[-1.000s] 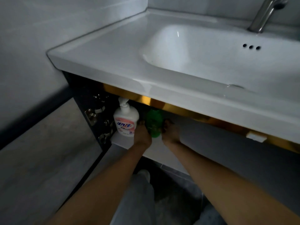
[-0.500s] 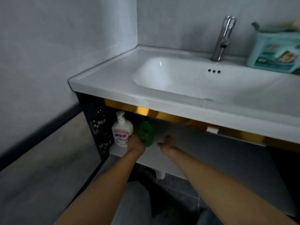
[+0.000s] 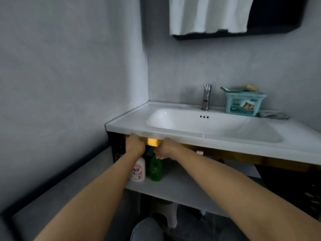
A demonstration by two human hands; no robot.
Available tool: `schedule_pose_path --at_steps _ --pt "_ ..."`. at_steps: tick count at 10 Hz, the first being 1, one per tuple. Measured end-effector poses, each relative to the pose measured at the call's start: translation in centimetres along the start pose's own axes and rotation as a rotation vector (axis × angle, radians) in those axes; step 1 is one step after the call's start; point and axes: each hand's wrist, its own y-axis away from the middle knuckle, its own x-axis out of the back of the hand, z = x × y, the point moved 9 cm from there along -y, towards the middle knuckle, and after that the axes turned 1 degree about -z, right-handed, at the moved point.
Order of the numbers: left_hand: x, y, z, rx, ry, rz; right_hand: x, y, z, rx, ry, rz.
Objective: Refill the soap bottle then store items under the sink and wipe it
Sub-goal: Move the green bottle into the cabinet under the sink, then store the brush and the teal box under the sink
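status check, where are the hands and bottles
Left hand at front edge of sink, fingers blurred; right hand loose, empty. White bottle and green bottle upright on under-sink shelf. Teal box sits by tap.

I record a white towel hanging in front of a dark wall unit. A chrome faucet stands upright; near its right is a teal labelled box (contents unclear). Walls are grey.
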Motion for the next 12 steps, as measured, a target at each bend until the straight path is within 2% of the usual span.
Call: schedule_pose_path --at_steps 1,3,7,9,12 --pt "3.0 -0.7 4.3 -0.047 0.019 0.021 3.6 1.6 -4.3 0.058 -0.012 0.067" --pt "3.9 -2.3 12.4 -0.139 0.044 0.039 10.7 2.4 -5.6 0.076 -0.081 0.143" --pt "-8.4 -5.9 23.8 -0.269 0.141 -0.201 25.8 -1.3 2.7 -0.043 -0.197 0.398" --pt "-14.7 -8.6 29.4 -0.353 0.054 -0.267 33.1 -4.0 6.4 -0.081 -0.187 0.510" --pt "-22.0 -13.4 33.4 -0.375 0.003 -0.336 42.0 -8.0 11.2 -0.169 -0.206 0.687"
